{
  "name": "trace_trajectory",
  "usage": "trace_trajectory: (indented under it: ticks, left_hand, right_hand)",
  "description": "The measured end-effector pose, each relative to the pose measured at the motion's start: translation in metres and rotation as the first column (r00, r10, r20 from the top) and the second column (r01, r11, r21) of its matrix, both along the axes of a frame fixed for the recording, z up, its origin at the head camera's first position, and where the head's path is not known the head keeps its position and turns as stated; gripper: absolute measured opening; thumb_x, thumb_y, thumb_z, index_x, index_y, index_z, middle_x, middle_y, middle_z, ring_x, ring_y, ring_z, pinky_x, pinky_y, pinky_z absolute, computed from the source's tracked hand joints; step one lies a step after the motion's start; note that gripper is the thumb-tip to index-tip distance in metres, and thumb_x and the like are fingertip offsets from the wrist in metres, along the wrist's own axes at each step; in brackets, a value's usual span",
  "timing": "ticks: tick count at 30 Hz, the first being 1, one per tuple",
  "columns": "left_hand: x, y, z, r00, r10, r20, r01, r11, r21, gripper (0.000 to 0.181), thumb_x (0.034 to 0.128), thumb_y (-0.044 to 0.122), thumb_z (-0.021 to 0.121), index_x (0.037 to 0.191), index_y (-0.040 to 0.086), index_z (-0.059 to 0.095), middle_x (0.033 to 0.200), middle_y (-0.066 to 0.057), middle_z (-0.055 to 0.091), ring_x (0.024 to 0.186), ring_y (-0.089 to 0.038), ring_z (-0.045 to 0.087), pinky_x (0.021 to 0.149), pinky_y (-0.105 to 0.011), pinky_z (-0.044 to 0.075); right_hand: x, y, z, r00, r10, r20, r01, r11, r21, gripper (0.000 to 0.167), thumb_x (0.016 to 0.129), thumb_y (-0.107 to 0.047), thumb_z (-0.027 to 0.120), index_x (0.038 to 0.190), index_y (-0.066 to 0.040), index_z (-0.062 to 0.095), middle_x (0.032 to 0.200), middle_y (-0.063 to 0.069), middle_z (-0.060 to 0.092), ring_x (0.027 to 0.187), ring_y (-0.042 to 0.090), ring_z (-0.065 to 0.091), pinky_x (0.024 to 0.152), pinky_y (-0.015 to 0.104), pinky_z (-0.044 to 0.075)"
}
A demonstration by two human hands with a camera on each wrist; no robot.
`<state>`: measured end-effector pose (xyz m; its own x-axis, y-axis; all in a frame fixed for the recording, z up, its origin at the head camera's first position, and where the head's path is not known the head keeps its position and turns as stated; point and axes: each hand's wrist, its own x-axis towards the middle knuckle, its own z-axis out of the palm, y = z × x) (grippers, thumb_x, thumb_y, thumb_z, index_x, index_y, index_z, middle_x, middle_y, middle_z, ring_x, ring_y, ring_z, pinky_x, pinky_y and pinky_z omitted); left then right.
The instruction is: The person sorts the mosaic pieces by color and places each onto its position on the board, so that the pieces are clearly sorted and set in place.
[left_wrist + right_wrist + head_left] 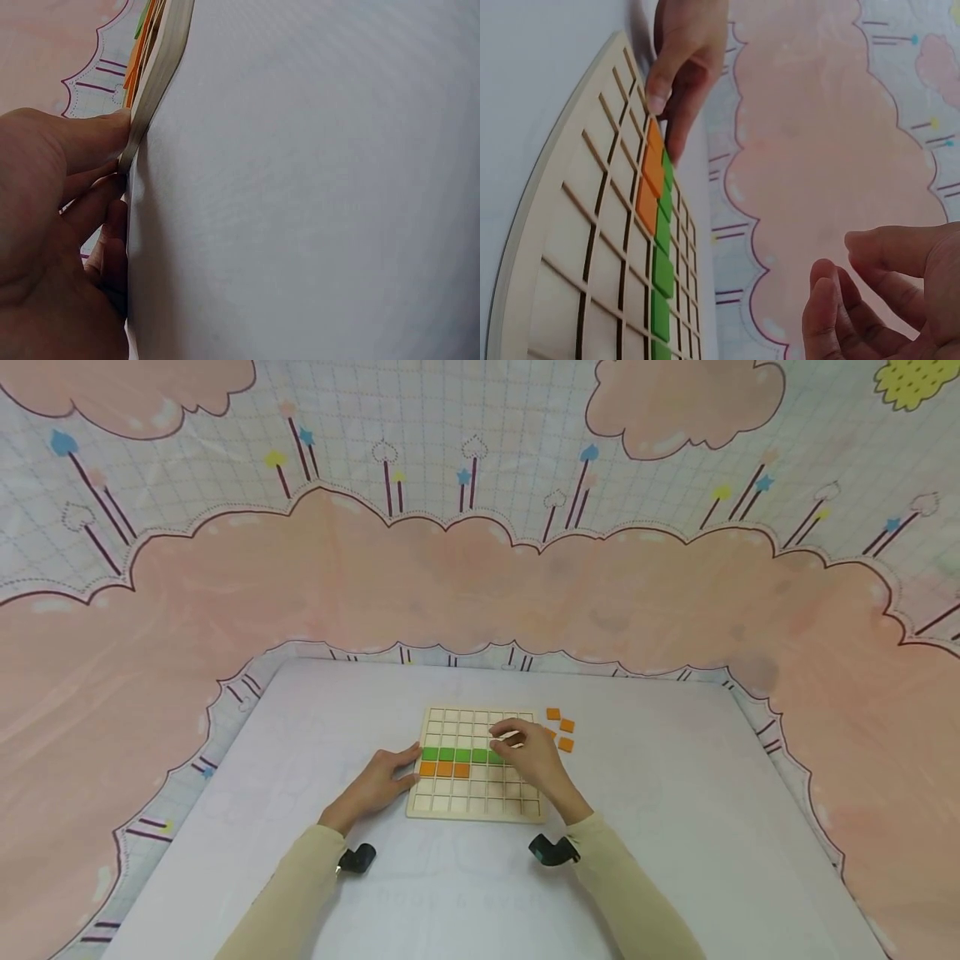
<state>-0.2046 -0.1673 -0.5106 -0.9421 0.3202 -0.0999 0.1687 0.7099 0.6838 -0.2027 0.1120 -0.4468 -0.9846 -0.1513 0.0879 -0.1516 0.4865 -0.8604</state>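
A square wooden grid board (442,807) lies on the white table. A row of several green square tiles (447,754) fills cells from its left edge, and three orange tiles (445,769) sit in the row nearer the person. My left hand (375,783) touches the board's left edge with thumb and fingers; the left wrist view shows the thumb (101,139) against that edge. Over the board's right part hovers my right hand (536,756), fingers loosely bent. In the right wrist view a gap separates its thumb and fingers (821,315), with no tile visible between them.
Several loose orange tiles (567,726) lie beside the board's upper right side, one partly hidden by the right hand. White table surface (660,760) surrounds the board. A patterned cloth (465,585) with cloud shapes hangs behind and around the table.
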Motion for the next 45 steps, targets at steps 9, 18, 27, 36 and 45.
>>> trace_trajectory:
  ticks: [9, 18, 27, 36, 45]
  left_hand:
    - [0.0, 0.001, -0.001, 1.0, 0.017, 0.017, -0.017, 1.0, -0.015, 0.057, 0.0947, 0.016, 0.064, 0.147, 0.007, 0.044, 0.159, -0.002, 0.033, 0.142, -0.036, 0.034, 0.118, -0.056, 0.027]
    - [0.001, 0.001, -0.003, 1.0, 0.012, 0.013, -0.012, 1.0, -0.016, 0.057, 0.0948, 0.015, 0.064, 0.147, 0.007, 0.043, 0.16, -0.003, 0.033, 0.142, -0.036, 0.033, 0.119, -0.056, 0.027]
    - [0.0, 0.0, -0.002, 1.0, 0.006, 0.015, -0.006, 1.0, -0.015, 0.056, 0.0951, 0.016, 0.064, 0.147, 0.007, 0.043, 0.159, -0.002, 0.033, 0.145, -0.036, 0.031, 0.119, -0.055, 0.026]
    - [-0.001, -0.001, -0.001, 0.999, 0.019, 0.029, -0.018, 0.999, -0.032, 0.056, 0.0964, 0.019, 0.062, 0.148, 0.009, 0.042, 0.16, -0.001, 0.032, 0.144, -0.037, 0.03, 0.119, -0.057, 0.026]
    - [0.0, 0.001, 0.001, 0.998, 0.033, 0.053, -0.031, 0.999, -0.027, 0.057, 0.0963, 0.02, 0.062, 0.148, 0.011, 0.042, 0.161, 0.0, 0.032, 0.142, -0.036, 0.033, 0.118, -0.058, 0.026]
  right_hand:
    - [-0.002, 0.023, -0.005, 0.999, -0.045, 0.006, 0.045, 0.999, 0.018, 0.019, 0.088, -0.013, 0.072, 0.107, -0.009, 0.072, 0.106, 0.005, 0.072, 0.089, 0.018, 0.068, 0.065, 0.026, 0.055]
    - [-0.003, 0.046, -0.012, 0.997, -0.083, -0.01, 0.083, 0.993, 0.082, 0.022, 0.089, -0.015, 0.072, 0.109, -0.007, 0.071, 0.107, 0.007, 0.072, 0.093, 0.023, 0.068, 0.069, 0.027, 0.056]
    - [-0.006, 0.066, -0.02, 0.991, -0.132, -0.002, 0.131, 0.987, 0.097, 0.019, 0.089, -0.015, 0.072, 0.106, -0.01, 0.072, 0.11, 0.007, 0.072, 0.094, 0.025, 0.068, 0.068, 0.026, 0.055]
    - [-0.013, 0.086, -0.027, 0.984, -0.179, 0.011, 0.177, 0.978, 0.109, 0.024, 0.091, -0.016, 0.069, 0.113, -0.007, 0.07, 0.119, 0.011, 0.07, 0.097, 0.027, 0.068, 0.072, 0.029, 0.057]
    - [-0.019, 0.102, -0.033, 0.978, -0.208, 0.024, 0.205, 0.973, 0.104, 0.026, 0.09, -0.014, 0.07, 0.114, -0.005, 0.07, 0.114, 0.013, 0.071, 0.095, 0.029, 0.07, 0.066, 0.024, 0.053]
